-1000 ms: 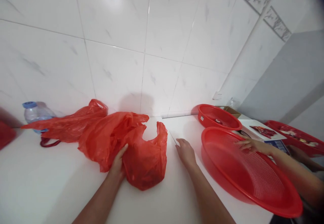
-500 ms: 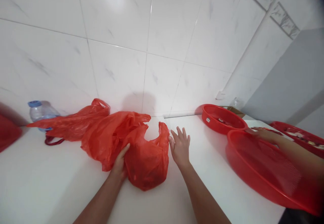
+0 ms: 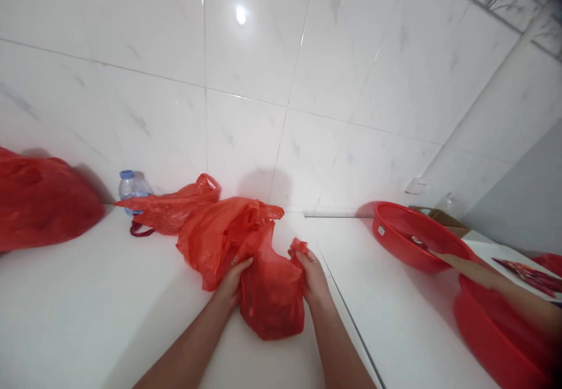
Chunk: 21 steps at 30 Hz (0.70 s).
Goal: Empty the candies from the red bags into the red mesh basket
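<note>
A red plastic bag stands on the white table in front of me, with something dark and bulky in its lower part that I cannot make out. My left hand grips its left side, thumb on top. On the other side, my right hand is closed on the bag's right handle, bunched between thumb and fingers. More thin red bags lie crumpled against it, to the left and behind.
A large filled red bag and a water bottle stand along the wall at left. At right are a red basin and a larger red basin. Another person's arm reaches over them. A seam crosses the tabletop.
My right hand, open beside the bag before, has closed on its handle. The view has turned left, showing more of the large bag. The other person's arm now reaches the farther basin.
</note>
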### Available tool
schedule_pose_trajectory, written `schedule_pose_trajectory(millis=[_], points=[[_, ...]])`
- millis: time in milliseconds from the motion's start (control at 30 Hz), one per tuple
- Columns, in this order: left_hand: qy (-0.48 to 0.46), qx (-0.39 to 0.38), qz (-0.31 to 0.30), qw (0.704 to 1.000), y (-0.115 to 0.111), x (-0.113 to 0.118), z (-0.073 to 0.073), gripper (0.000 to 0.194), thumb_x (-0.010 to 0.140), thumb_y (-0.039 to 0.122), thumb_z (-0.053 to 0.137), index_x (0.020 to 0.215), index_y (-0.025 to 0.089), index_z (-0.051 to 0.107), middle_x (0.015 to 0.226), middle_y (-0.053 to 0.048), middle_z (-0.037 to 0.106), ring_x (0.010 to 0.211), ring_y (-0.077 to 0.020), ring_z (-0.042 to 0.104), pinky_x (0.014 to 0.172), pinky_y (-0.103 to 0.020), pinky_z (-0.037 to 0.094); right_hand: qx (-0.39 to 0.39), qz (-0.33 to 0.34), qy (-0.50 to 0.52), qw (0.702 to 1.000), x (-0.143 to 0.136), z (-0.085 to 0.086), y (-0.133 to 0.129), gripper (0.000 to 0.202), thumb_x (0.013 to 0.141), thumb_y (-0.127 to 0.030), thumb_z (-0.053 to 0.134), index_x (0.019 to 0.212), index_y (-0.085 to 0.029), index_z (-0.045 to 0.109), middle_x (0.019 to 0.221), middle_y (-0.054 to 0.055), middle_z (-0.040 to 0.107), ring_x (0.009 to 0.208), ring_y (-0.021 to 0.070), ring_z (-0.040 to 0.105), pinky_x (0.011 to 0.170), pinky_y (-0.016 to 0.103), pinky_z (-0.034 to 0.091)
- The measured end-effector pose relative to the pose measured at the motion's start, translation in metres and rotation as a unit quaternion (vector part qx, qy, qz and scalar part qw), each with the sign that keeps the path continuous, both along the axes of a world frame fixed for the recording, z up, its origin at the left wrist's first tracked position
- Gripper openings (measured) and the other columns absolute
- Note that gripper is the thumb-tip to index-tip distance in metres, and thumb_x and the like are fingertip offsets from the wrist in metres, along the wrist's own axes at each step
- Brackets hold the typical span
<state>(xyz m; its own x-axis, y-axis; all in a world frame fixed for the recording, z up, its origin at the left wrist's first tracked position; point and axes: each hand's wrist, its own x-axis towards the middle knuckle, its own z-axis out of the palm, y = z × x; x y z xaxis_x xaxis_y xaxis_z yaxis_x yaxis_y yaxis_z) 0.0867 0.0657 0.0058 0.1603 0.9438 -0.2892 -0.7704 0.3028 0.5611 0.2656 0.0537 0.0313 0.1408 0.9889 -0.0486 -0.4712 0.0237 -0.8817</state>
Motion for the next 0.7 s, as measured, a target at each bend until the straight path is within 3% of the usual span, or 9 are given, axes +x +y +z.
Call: schedule_pose_trajectory(millis=[100, 200, 300, 367, 433, 533, 633, 700], points=[[0.011, 0.013, 0.005, 1.000, 0.001, -0.001, -0.002, 0.031, 0.068, 0.003, 0.066, 0.096, 0.015, 0.063, 0.081, -0.007, 0.073, 0.078, -0.0232, 0.071, 0.074, -0.034, 0.057, 0.021, 0.036, 0.120, 0.992, 0.006, 0.003, -0.005, 0.023, 0.072, -0.047, 0.067, 0.076, -0.024, 0.063, 0.083, 0.003, 0.068, 0.087, 0.0207, 0.062, 0.071, 0.033, 0.049], [0.020, 0.030, 0.004, 0.999, -0.001, -0.002, -0.003, 0.030, 0.065, 0.002, 0.065, 0.091, 0.015, 0.063, 0.080, -0.006, 0.073, 0.077, -0.0234, 0.071, 0.072, -0.034, 0.057, 0.016, 0.075, 0.126, 0.989, 0.005, 0.007, -0.010, 0.037, 0.075, -0.048, 0.064, 0.053, -0.021, 0.051, 0.048, -0.003, 0.048, 0.051, 0.0123, 0.050, 0.052, 0.026, 0.043], [0.031, 0.052, -0.001, 0.998, -0.003, -0.002, -0.004, 0.030, 0.062, 0.003, 0.065, 0.089, 0.015, 0.063, 0.082, -0.007, 0.072, 0.079, -0.0242, 0.070, 0.071, -0.034, 0.056, -0.003, 0.094, 0.100, 0.991, -0.005, 0.011, -0.015, 0.042, 0.076, -0.063, 0.055, 0.069, -0.021, 0.061, 0.042, -0.008, 0.031, 0.037, 0.0080, 0.031, 0.039, 0.022, 0.029], [0.041, 0.069, -0.003, 0.997, -0.003, -0.002, -0.004, 0.033, 0.060, 0.004, 0.065, 0.091, 0.015, 0.062, 0.085, -0.007, 0.072, 0.080, -0.0240, 0.070, 0.072, -0.034, 0.055, -0.023, 0.095, 0.068, 0.993, -0.012, 0.014, -0.017, 0.061, 0.075, -0.075, 0.042, 0.088, -0.020, 0.067, 0.043, -0.006, 0.036, 0.037, 0.0092, 0.033, 0.039, 0.023, 0.028], [0.052, 0.090, -0.008, 0.995, -0.003, -0.001, -0.003, 0.040, 0.059, 0.006, 0.066, 0.097, 0.017, 0.062, 0.089, -0.006, 0.072, 0.082, -0.0231, 0.069, 0.073, -0.033, 0.054, -0.027, 0.094, 0.021, 0.995, -0.019, 0.016, -0.017, 0.067, 0.076, -0.075, 0.040, 0.097, -0.018, 0.068, 0.048, -0.002, 0.049, 0.043, 0.0127, 0.045, 0.043, 0.025, 0.035], [0.080, 0.126, -0.031, 0.988, -0.003, 0.002, -0.002, 0.046, 0.058, 0.007, 0.066, 0.103, 0.019, 0.061, 0.090, -0.004, 0.071, 0.082, -0.0211, 0.067, 0.072, -0.031, 0.052, 0.027, 0.125, -0.035, 0.991, -0.029, 0.015, -0.015, 0.044, 0.079, -0.054, 0.057, 0.106, -0.020, 0.066, 0.073, 0.002, 0.067, 0.064, 0.0173, 0.060, 0.060, 0.029, 0.046], [0.121, 0.162, -0.069, 0.977, -0.004, 0.006, -0.001, 0.036, 0.060, 0.008, 0.064, 0.095, 0.019, 0.062, 0.086, -0.003, 0.070, 0.078, -0.0194, 0.066, 0.069, -0.029, 0.050, 0.072, 0.176, -0.040, 0.981, -0.035, 0.008, -0.010, 0.037, 0.075, -0.041, 0.067, 0.107, -0.021, 0.064, 0.095, 0.004, 0.070, 0.079, 0.0191, 0.064, 0.077, 0.033, 0.048], [0.153, 0.181, -0.086, 0.968, -0.005, 0.008, -0.001, 0.028, 0.061, 0.008, 0.063, 0.088, 0.018, 0.062, 0.082, -0.003, 0.068, 0.073, -0.0180, 0.064, 0.065, -0.027, 0.049, 0.056, 0.188, -0.032, 0.980, -0.035, 0.001, -0.006, 0.038, 0.070, -0.040, 0.072, 0.102, -0.019, 0.066, 0.097, 0.007, 0.070, 0.082, 0.0206, 0.066, 0.082, 0.035, 0.047]])
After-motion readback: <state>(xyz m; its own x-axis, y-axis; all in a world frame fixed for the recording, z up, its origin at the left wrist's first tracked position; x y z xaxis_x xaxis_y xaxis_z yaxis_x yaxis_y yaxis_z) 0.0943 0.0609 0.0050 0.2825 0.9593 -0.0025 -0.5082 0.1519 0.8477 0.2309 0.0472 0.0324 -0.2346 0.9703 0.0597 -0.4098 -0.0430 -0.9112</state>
